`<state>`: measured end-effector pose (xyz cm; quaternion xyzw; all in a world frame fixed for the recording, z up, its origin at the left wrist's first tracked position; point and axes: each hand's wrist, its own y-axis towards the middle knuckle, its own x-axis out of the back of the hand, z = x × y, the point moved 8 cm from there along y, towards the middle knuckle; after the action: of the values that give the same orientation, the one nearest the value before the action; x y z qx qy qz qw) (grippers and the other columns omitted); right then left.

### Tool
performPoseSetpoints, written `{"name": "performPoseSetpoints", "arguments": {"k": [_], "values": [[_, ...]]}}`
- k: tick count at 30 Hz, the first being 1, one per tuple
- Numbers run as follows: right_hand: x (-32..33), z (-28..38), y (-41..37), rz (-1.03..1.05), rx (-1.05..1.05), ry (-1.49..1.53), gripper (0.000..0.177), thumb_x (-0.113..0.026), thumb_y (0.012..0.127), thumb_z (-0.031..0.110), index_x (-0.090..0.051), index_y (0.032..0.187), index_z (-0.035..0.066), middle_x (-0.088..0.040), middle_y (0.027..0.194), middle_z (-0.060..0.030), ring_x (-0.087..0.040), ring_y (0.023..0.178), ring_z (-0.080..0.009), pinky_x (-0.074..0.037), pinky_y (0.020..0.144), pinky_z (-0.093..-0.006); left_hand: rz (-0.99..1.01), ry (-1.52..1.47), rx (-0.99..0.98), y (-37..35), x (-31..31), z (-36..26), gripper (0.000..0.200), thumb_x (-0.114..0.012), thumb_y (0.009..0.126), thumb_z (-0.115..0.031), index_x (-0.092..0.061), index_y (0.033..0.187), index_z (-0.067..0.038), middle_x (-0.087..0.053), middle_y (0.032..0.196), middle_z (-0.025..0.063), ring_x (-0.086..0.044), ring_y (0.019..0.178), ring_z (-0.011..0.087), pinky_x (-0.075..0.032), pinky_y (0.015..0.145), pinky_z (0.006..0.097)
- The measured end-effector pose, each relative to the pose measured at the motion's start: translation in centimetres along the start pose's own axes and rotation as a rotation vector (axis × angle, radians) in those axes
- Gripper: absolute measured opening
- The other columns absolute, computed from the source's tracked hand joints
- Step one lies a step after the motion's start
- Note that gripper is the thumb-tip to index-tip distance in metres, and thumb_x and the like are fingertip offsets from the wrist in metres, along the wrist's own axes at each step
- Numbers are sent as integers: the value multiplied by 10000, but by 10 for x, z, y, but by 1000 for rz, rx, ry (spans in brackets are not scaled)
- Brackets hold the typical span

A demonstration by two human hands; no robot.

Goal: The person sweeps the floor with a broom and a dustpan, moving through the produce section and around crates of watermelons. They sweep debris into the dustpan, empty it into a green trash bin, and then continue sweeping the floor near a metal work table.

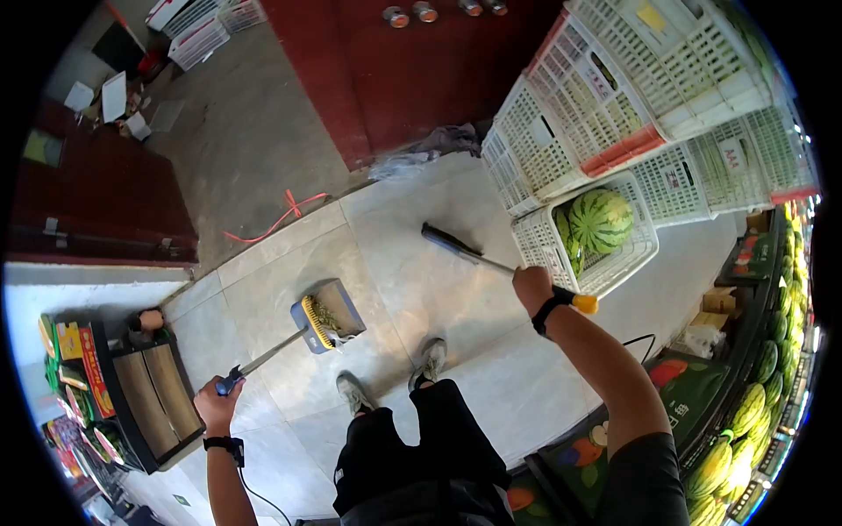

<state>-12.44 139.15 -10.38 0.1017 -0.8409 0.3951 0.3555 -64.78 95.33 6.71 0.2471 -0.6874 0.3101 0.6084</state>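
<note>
My left hand (pixel 217 401) grips the blue end of a long metal handle that runs up to a grey dustpan (pixel 335 307) resting on the tiled floor, with a yellow comb edge and some green scraps in it. My right hand (pixel 531 287) holds a broom (pixel 456 246) by its shaft near the yellow end cap; the dark broom head lies on the floor ahead of me, apart from the dustpan. Both wrists wear black bands. My two shoes (pixel 392 377) stand between the dustpan and the broom.
White plastic crates (pixel 614 96) are stacked at the right; the lowest one holds a watermelon (pixel 601 220). More watermelons (pixel 745 421) line a display along the right edge. A shelf of goods (pixel 132 394) stands at the left. An orange cord (pixel 289 213) lies on the concrete ahead.
</note>
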Motion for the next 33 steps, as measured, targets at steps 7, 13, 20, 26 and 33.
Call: {"name": "performPoseSetpoints", "arguments": {"k": [7, 13, 20, 26, 33], "values": [[42, 84, -33, 71, 104, -48, 514, -575, 844, 86, -510, 1352, 47, -705, 789, -30, -680, 677, -194, -502, 444, -399, -36, -75, 28, 8, -7, 38, 464, -814, 674, -483, -612, 658, -66, -599, 594, 139, -594, 564, 362, -458, 509, 423], [96, 203, -57, 44, 253, -75, 516, -567, 842, 97, -512, 1352, 48, -701, 792, -40, -677, 664, -206, -493, 431, -411, -55, -107, 30, -6, -10, 52, 467, -774, 691, -525, -591, 635, -99, -602, 587, 100, -593, 535, 328, -461, 491, 404], [138, 285, -104, -145, 453, 201, 352, -522, 895, 130, -582, 1224, 18, -668, 708, -118, -662, 622, -274, -500, 483, -426, -23, -183, 23, -23, -12, 72, 429, -759, 716, -486, -575, 631, -108, -585, 566, 86, -592, 519, 296, -457, 473, 391], [150, 220, -111, -46, 411, 55, 399, -522, 932, 264, -541, 1300, 112, -658, 709, -90, -659, 672, -249, -499, 562, -409, 6, -229, 11, -25, -19, 82, 384, -752, 727, -446, -569, 667, -113, -598, 602, 54, -607, 548, 265, -469, 495, 375], [132, 210, -73, 49, 296, -129, 412, -507, 922, 179, -531, 1313, 52, -680, 761, -99, -672, 723, -265, -521, 584, -409, 5, -250, 22, -27, -28, 83, 384, -750, 726, -445, -573, 656, -113, -588, 585, 49, -600, 535, 254, -456, 479, 367]]}}
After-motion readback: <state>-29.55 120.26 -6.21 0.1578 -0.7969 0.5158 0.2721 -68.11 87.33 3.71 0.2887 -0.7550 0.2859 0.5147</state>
